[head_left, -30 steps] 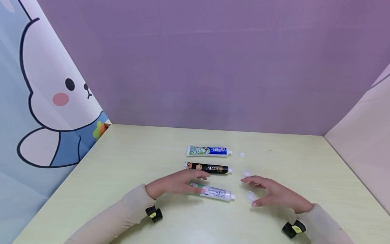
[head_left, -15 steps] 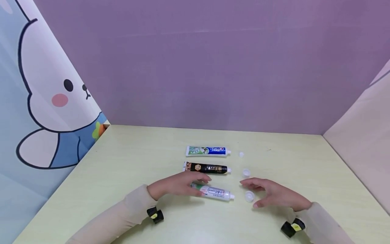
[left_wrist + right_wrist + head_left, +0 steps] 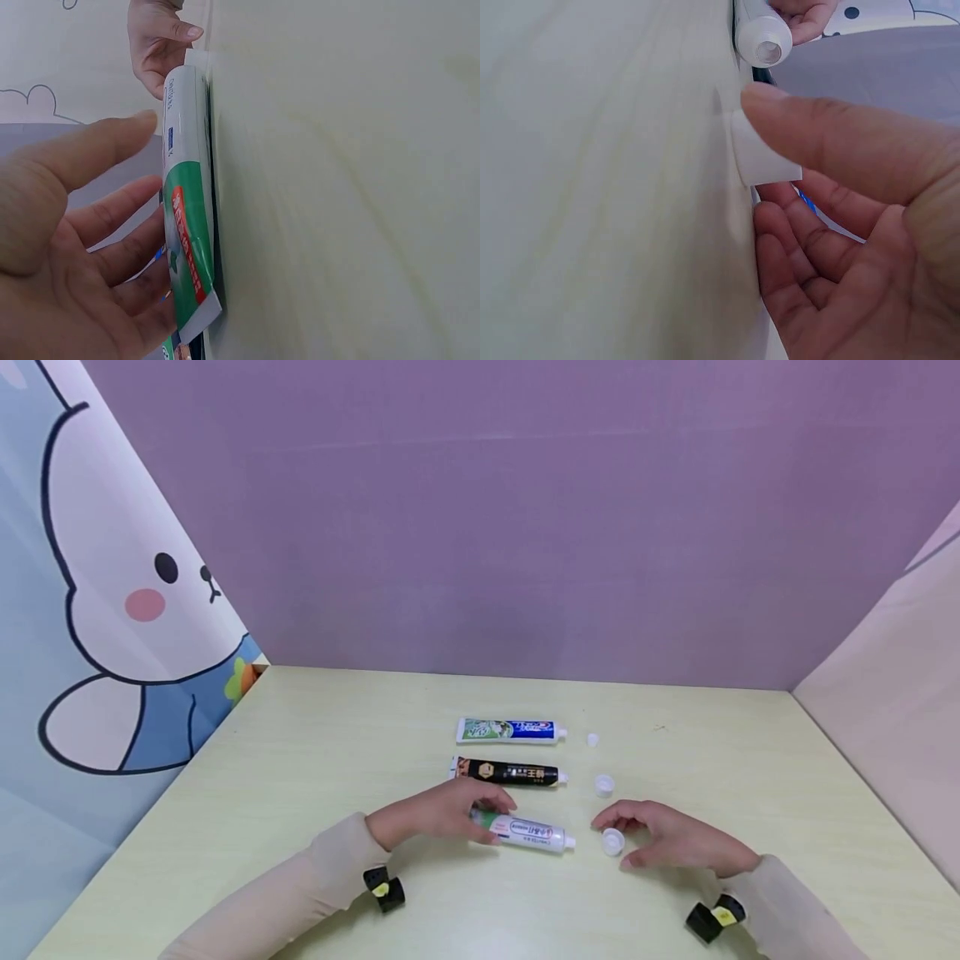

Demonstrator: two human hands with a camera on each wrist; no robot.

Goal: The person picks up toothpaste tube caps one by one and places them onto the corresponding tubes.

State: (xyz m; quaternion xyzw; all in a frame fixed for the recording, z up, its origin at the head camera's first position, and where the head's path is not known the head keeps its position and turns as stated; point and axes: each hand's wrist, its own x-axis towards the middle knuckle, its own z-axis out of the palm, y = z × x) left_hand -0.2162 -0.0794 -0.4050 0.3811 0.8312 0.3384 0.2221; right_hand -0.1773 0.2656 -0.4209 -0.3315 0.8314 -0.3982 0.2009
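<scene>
A white and green toothpaste tube (image 3: pixel 528 832) lies uncapped on the table, its nozzle pointing right. Over its tail end hovers my left hand (image 3: pixel 442 814), thumb on the near side and fingers on the far side, apart and not gripping. The left wrist view shows the same toothpaste tube (image 3: pixel 187 180) beside the loosely bent fingers. Just right of the nozzle stands a white cap (image 3: pixel 612 842). My right hand (image 3: pixel 667 837) surrounds this cap loosely with thumb and fingers. In the right wrist view the thumb partly covers the cap (image 3: pixel 761 154); contact cannot be told.
Behind lie a black toothpaste tube (image 3: pixel 510 772) and a blue and green toothpaste tube (image 3: pixel 510 732), both uncapped. Beside their nozzles sit a white cap (image 3: pixel 604 785) and a smaller white cap (image 3: pixel 592 739). A purple wall (image 3: pixel 525 543) closes off the table's (image 3: pixel 337 727) back edge.
The right hand has shifted slightly left and nearer the front cap, its fingers bending more. My left hand has edged slightly right along the tube. The tubes and caps stay put.
</scene>
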